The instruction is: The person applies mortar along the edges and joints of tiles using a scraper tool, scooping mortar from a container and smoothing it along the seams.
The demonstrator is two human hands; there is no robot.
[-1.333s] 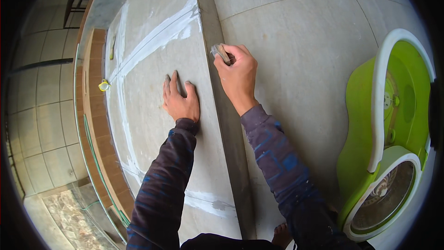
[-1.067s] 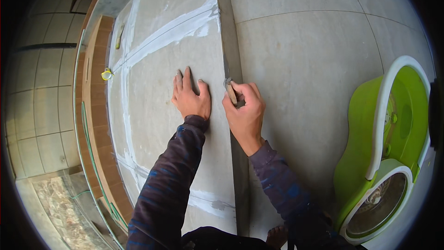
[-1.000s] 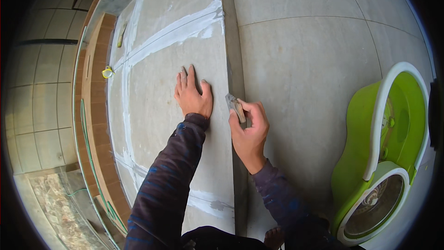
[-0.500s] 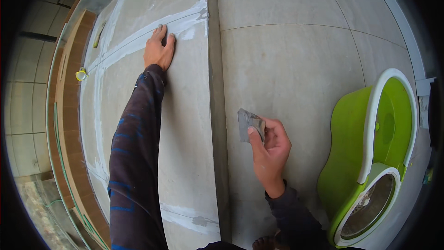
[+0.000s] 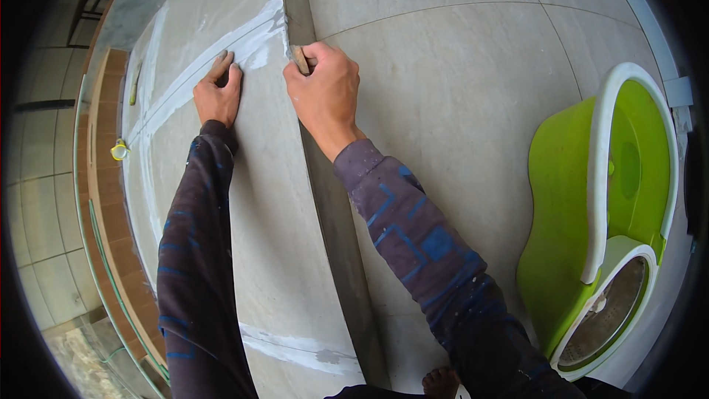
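Observation:
My left hand (image 5: pixel 216 96) rests on a raised grey tiled ledge (image 5: pixel 269 229), its fingers spread beside a white grout smear (image 5: pixel 193 55) that runs along a joint. Nothing shows in its grasp. At the ledge's edge, my right hand (image 5: pixel 325 89) pinches a small flat scraper (image 5: pixel 300 60) between thumb and fingers. The scraper touches or nearly touches the grout's end at that edge; my hand covers much of it. Another white smear (image 5: pixel 295 349) crosses the ledge close to me.
A green mop bucket (image 5: pixel 557 199) with a white rim and a round wringer basket (image 5: pixel 605 310) stands on the lower tiled floor (image 5: pixel 450 140) at right. A green-handled tool (image 5: pixel 135 85) and a yellow-and-white roll (image 5: pixel 119 150) lie at the ledge's far left. A brown board (image 5: pixel 109 177) borders it.
My right hand has moved up and left with the scraper, from over the floor to the ledge's edge. The view has shifted; my left hand stays on the ledge by the grout.

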